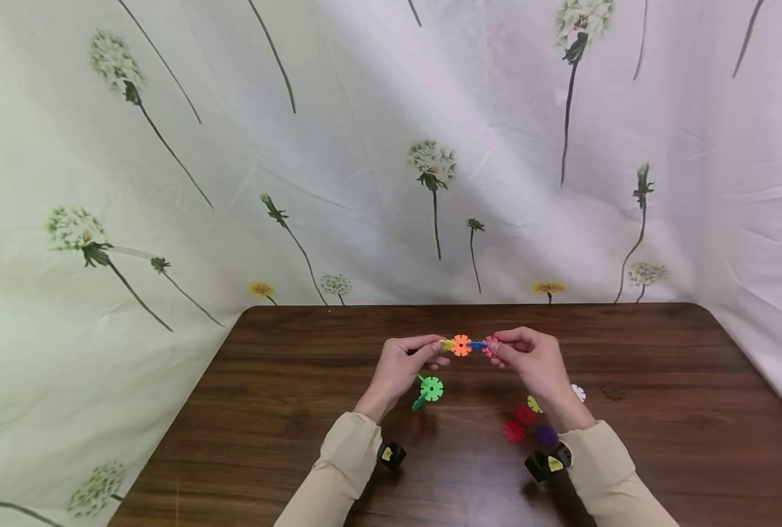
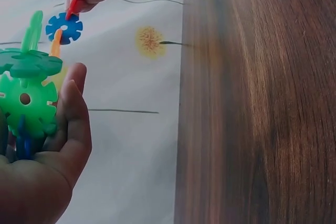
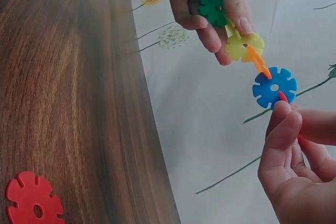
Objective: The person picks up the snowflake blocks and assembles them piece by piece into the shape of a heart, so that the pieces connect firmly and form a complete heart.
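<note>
Both hands hold a chain of notched plastic snowflake discs above the table's far half. My left hand [image 1: 399, 368] pinches the chain near a yellow disc [image 3: 244, 47], with green discs [image 1: 432, 389] hanging by the palm. A dark blue disc [image 2: 23, 142] shows edge-on beneath the green ones in the left wrist view. Between the hands, an orange disc [image 1: 460, 345] links the yellow disc to a blue disc [image 3: 274, 87]. My right hand [image 1: 541, 366] pinches a red disc [image 2: 74, 7], whose edge meets the blue disc. The fingers partly hide the red disc.
Loose on the brown table [image 1: 266, 424], near the right forearm, lie two red discs [image 1: 513, 432], a purple disc [image 1: 546, 436], a yellow disc [image 1: 534, 404], a white disc [image 1: 578, 394] and a brown disc [image 1: 613, 391]. A flower-printed cloth [image 1: 365, 146] hangs behind the table.
</note>
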`<state>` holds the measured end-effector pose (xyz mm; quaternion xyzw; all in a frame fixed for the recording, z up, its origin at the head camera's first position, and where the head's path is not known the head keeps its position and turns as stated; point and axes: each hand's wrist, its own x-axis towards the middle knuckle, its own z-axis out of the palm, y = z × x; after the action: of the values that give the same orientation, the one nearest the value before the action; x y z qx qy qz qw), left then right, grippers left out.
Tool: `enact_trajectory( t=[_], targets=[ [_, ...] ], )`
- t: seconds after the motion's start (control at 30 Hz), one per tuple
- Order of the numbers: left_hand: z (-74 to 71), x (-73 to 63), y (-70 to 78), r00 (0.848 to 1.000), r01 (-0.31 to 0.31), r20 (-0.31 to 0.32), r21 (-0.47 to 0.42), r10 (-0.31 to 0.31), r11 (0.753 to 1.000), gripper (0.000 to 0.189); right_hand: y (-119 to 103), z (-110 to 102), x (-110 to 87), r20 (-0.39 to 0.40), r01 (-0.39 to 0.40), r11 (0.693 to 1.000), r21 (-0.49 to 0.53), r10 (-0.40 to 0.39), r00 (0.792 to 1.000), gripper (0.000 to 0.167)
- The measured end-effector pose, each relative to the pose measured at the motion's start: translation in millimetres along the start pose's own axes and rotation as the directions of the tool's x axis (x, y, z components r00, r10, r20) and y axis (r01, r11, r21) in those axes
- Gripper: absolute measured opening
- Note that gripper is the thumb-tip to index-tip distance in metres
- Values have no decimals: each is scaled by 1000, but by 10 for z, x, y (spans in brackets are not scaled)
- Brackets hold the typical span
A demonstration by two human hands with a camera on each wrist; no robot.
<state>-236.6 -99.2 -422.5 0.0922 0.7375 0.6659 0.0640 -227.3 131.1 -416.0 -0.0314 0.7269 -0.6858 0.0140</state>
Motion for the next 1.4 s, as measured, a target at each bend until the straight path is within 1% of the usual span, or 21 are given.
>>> enact_trajectory(
  t=[0.1,0.27,0.33,0.43,0.63,0.73,0.93,1.07,1.13,1.2,1.23,1.33,1.37,1.4],
  targets=[
    [-2,-2,11,1000,0,9,15,0,1000,28,13,1,10,8,-6,1000,15,6,1000,30],
    [-13,-1,22,998,14,61,54,-17,998,28,30,-19,14,27,-36,998,42,34,999,33],
    [-19,-2,22,996,5,83,64,-11,998,30,32,-33,11,34,-46,998,36,45,998,34],
    [-26,-7,25,995,-7,98,68,0,998,33,32,-55,5,46,-51,999,10,50,998,34],
    [-39,-27,29,995,4,99,43,-8,999,33,38,-86,9,85,-33,999,-24,35,996,35],
    [-43,-25,22,995,5,96,40,-9,999,33,41,-105,15,99,-29,999,-35,32,995,38],
    [-55,-30,24,996,11,84,41,-14,999,33,36,-189,27,76,-44,995,-92,51,996,46],
    [-66,-28,16,996,17,81,38,-20,999,32,90,-306,54,81,-7,986,-165,21,997,45],
    [-70,-27,12,996,19,81,40,-22,999,32,138,-393,75,99,27,974,-226,-4,995,44],
    [-75,-32,13,996,18,81,42,-21,999,32,192,-497,98,133,73,950,-303,-33,991,40],
    [-78,-34,13,996,17,82,44,-21,999,33,216,-552,105,158,98,933,-347,-45,986,39],
    [-88,-41,17,997,14,81,53,-19,999,33,276,-704,105,253,187,871,-454,-76,965,34],
    [-91,-44,17,997,15,81,56,-19,998,33,291,-748,98,288,211,855,-474,-77,955,33],
    [-93,-45,18,997,15,80,59,-19,998,33,305,-786,89,317,222,845,-486,-67,946,33]
  ],
)
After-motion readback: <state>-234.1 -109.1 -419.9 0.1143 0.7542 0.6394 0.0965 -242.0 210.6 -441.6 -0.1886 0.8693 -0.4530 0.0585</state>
